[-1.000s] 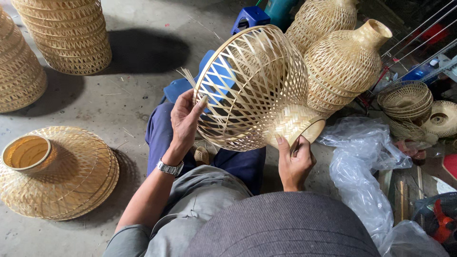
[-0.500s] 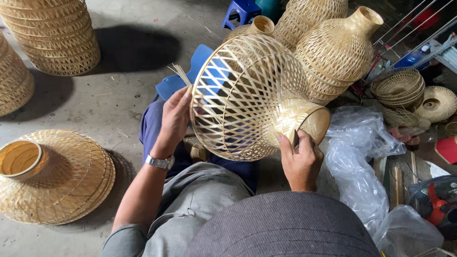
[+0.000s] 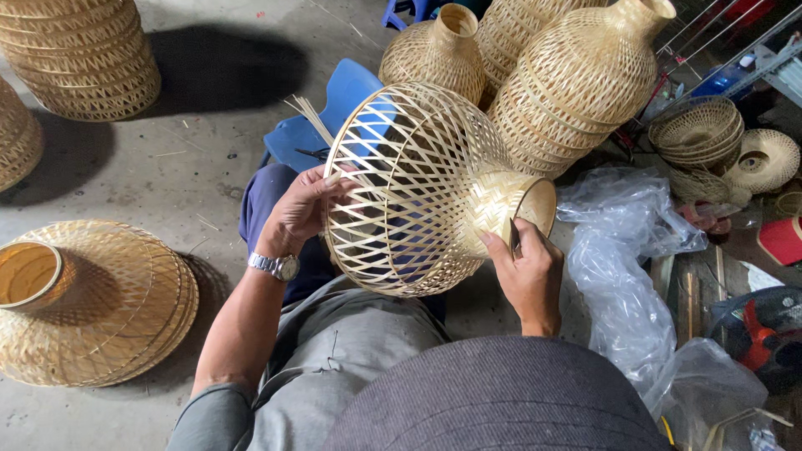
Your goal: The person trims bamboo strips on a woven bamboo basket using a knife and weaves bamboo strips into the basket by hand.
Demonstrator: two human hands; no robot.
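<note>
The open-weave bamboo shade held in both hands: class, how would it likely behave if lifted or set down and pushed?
The bamboo shade is probably light for its size, being mostly gaps between thin strips. It likely flexes a little at the wide rim under the left hand. The tightly woven neck by the right hand looks stiffer. Being rounded, it may roll on its side.

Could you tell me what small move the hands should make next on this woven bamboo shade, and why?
Probably turn the shade a little. The left hand grips its wide open rim and the right hand holds a thin tool at the tightly woven neck, so rotating would likely bring the next part of the neck under the tool.
</note>
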